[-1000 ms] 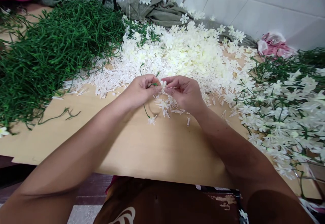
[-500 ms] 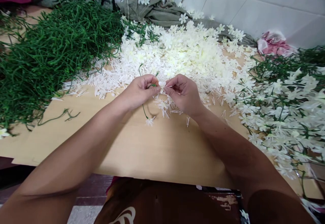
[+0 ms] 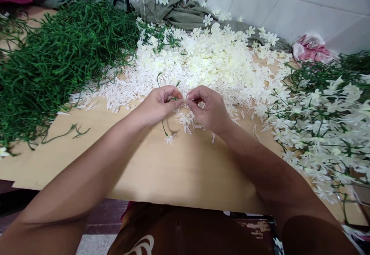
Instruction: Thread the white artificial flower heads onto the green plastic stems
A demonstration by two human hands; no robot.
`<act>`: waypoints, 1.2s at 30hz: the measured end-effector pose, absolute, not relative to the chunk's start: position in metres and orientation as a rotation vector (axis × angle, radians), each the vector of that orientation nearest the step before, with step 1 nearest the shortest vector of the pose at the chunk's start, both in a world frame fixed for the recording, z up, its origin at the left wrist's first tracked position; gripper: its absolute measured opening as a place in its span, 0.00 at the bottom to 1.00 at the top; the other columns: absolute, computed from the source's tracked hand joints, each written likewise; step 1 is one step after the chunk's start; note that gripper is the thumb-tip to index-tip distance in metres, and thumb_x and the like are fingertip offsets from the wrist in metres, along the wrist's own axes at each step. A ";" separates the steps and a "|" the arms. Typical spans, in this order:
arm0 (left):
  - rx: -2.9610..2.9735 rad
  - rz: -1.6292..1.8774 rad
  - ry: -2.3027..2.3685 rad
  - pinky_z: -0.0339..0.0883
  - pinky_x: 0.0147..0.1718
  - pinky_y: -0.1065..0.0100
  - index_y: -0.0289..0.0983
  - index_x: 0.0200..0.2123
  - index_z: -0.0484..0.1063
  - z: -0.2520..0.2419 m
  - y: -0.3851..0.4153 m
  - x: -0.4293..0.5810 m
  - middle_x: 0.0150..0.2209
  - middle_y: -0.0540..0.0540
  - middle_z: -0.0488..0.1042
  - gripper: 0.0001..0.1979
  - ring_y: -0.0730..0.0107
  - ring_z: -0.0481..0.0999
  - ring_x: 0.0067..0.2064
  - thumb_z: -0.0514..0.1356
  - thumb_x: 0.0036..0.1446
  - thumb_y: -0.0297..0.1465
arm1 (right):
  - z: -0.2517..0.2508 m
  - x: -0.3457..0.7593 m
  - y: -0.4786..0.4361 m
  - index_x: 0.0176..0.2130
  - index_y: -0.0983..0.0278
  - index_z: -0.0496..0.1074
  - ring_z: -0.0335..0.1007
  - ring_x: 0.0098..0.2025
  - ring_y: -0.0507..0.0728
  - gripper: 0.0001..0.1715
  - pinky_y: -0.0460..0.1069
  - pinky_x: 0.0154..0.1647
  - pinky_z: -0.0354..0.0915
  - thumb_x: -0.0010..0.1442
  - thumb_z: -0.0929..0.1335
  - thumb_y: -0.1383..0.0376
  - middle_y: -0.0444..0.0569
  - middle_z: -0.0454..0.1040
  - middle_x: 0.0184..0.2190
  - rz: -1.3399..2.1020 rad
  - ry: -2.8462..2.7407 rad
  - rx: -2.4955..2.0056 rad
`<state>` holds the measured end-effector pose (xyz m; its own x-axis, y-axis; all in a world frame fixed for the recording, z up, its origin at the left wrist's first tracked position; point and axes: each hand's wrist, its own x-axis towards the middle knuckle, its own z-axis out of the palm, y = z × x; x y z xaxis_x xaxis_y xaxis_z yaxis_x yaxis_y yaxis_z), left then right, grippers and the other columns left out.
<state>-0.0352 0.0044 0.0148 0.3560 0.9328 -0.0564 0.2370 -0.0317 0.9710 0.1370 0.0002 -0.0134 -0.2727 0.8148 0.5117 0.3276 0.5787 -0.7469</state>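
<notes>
My left hand (image 3: 160, 104) is closed in a pinch on a thin green stem (image 3: 164, 126) that hangs down to a small white flower (image 3: 169, 138) near the board. My right hand (image 3: 208, 108) is closed too, its fingertips pinching a small white flower piece right against the left fingertips. Both hands meet above the wooden board (image 3: 162, 170), just in front of a big heap of loose white artificial flowers (image 3: 208, 60).
A large pile of green stems (image 3: 58, 58) fills the left side. Finished stems with white flowers (image 3: 323, 124) lie on the right. Grey-green cloth (image 3: 185, 14) and a pink bag (image 3: 310, 49) sit by the tiled wall. A loose green stem (image 3: 69, 131) lies on the board.
The white flower piece between my fingertips has been pressed closer onto the stem tip and shows less. Hands have barely shifted.
</notes>
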 end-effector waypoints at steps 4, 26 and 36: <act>1.473 0.830 1.145 0.53 0.24 0.73 0.33 0.32 0.70 0.017 0.005 -0.037 0.23 0.53 0.65 0.05 0.80 0.60 0.24 0.59 0.50 0.28 | -0.014 0.140 0.006 0.28 0.63 0.65 0.63 0.27 0.48 0.06 0.47 0.28 0.62 0.51 0.69 0.69 0.42 0.68 0.25 0.852 -1.639 -0.953; 1.467 0.825 1.061 0.57 0.27 0.73 0.33 0.26 0.67 0.014 0.001 -0.031 0.23 0.53 0.66 0.01 0.79 0.64 0.26 0.58 0.47 0.24 | -0.015 0.126 -0.004 0.33 0.62 0.65 0.59 0.21 0.44 0.24 0.43 0.20 0.58 0.44 0.76 0.54 0.38 0.65 0.24 1.307 -1.490 -0.903; 1.404 0.828 1.028 0.61 0.31 0.73 0.33 0.26 0.68 0.015 0.003 -0.034 0.25 0.52 0.70 0.02 0.78 0.68 0.28 0.59 0.47 0.25 | -0.012 0.133 0.002 0.29 0.66 0.67 0.59 0.18 0.44 0.22 0.42 0.18 0.56 0.49 0.73 0.51 0.38 0.67 0.17 1.658 -1.387 -0.913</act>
